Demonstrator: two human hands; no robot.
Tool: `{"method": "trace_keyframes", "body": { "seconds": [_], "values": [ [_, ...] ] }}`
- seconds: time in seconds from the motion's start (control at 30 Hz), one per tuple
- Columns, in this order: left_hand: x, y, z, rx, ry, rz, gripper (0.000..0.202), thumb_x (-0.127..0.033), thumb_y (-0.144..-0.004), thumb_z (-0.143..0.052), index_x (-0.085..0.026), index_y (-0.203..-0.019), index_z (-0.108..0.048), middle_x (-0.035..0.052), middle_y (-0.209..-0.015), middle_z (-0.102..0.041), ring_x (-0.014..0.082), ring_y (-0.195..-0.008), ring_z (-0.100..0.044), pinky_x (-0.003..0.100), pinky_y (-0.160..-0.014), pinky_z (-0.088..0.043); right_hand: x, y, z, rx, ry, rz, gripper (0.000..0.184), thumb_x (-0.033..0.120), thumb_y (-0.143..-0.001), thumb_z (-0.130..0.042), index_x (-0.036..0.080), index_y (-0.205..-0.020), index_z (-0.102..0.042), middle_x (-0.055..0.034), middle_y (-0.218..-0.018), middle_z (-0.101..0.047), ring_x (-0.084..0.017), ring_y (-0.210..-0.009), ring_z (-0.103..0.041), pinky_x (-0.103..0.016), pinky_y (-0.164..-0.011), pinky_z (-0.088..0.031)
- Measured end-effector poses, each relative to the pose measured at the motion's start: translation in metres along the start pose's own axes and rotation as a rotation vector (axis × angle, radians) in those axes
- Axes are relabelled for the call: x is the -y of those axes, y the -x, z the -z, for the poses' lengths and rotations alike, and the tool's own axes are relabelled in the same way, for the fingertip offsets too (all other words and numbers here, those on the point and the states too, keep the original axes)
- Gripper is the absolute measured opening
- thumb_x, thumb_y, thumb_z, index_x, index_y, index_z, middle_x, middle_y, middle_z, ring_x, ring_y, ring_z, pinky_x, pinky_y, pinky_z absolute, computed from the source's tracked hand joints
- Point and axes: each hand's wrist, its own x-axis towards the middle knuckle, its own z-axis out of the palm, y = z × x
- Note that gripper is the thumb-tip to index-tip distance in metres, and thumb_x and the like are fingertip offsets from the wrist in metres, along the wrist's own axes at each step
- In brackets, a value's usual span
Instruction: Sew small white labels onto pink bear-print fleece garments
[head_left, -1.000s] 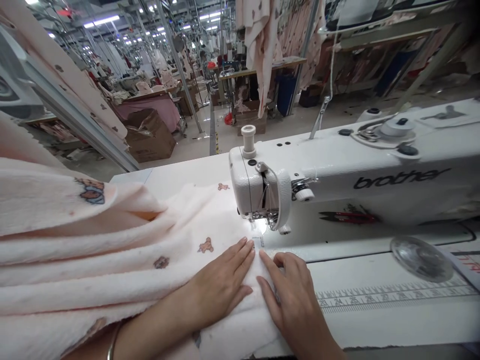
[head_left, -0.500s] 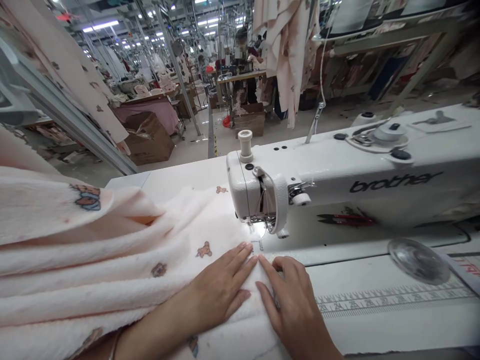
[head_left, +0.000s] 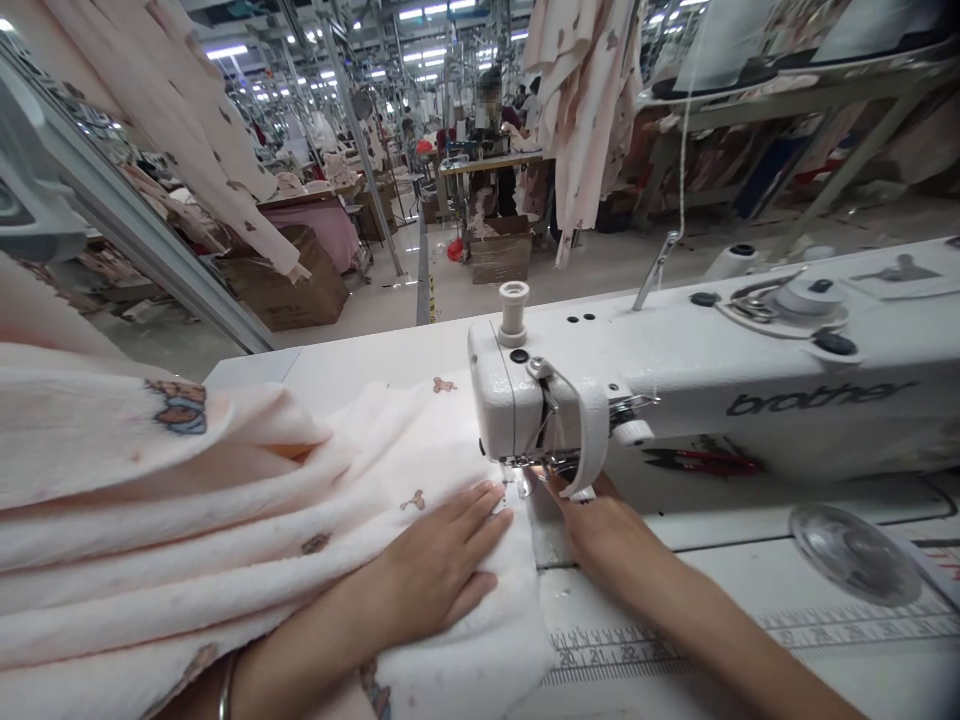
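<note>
Loosely rippled, plush pale-pink bear-print fabric (head_left: 300, 495) crosses the worktop (head_left: 360, 362) to the sewing machine (head_left: 675, 350). The left hand (head_left: 439, 560) lies flat on it, fingers slightly spread; the right hand (head_left: 596, 525) is half hidden, its hold unclear.

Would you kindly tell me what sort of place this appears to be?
Probably a garment factory's sewing floor: a glossy white sewing machine, folds of soft pale pink bear-printed cloth, and long pink patterned fabric hanging beyond.

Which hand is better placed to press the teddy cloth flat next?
Probably the left hand: it lies spread on the cloth, while the right hand is up by the sewing machine's head, its fingertips partly hidden.
</note>
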Motion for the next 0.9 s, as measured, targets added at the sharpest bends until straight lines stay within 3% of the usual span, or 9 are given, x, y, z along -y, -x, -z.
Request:
{"method": "trace_keyframes", "body": {
  "seconds": [0.1,0.2,0.57,0.9],
  "values": [
    [0.003,0.0,0.0,0.013,-0.005,-0.007,0.057,-0.028,-0.092,-0.047,-0.007,-0.143,-0.031,0.0192,-0.149,-0.032,0.03,-0.141,-0.024,0.046,-0.115,-0.031,0.018,0.031,0.006,0.079,0.004,0.091,0.059,-0.004,-0.074,-0.03,0.011,-0.125,-0.056,-0.011,-0.113,-0.062,-0.023,-0.108,-0.054,-0.037,-0.088,-0.048],
    [0.002,0.0,0.0,0.006,-0.032,-0.012,0.059,-0.028,-0.093,-0.045,-0.006,-0.145,-0.028,0.0188,-0.149,-0.032,0.0292,-0.141,-0.024,0.045,-0.115,-0.032,0.028,0.049,0.0,0.095,0.037,0.109,0.056,-0.004,-0.078,-0.03,0.005,-0.128,-0.052,-0.0154,-0.122,-0.056,-0.028,-0.116,-0.046,-0.045,-0.094,-0.044],
    [0.009,-0.003,-0.001,0.003,-0.02,0.026,0.056,-0.027,-0.092,-0.044,-0.008,-0.143,-0.032,0.0191,-0.15,-0.029,0.0287,-0.142,-0.022,0.045,-0.116,-0.029,0.025,0.04,-0.012,0.087,-0.022,0.035,0.056,-0.009,-0.079,-0.028,0.009,-0.126,-0.053,-0.0119,-0.127,-0.052,-0.025,-0.119,-0.041,-0.04,-0.096,-0.036],
    [0.012,-0.007,0.002,-0.026,0.006,0.02,0.055,-0.028,-0.09,-0.046,-0.006,-0.14,-0.037,0.0195,-0.147,-0.033,0.0289,-0.14,-0.026,0.043,-0.116,-0.03,0.024,0.047,-0.017,0.171,-0.023,-0.054,0.061,-0.008,-0.081,-0.028,0.016,-0.134,-0.048,-0.01,-0.131,-0.048,-0.026,-0.119,-0.042,-0.043,-0.096,-0.038]
  ]
}}
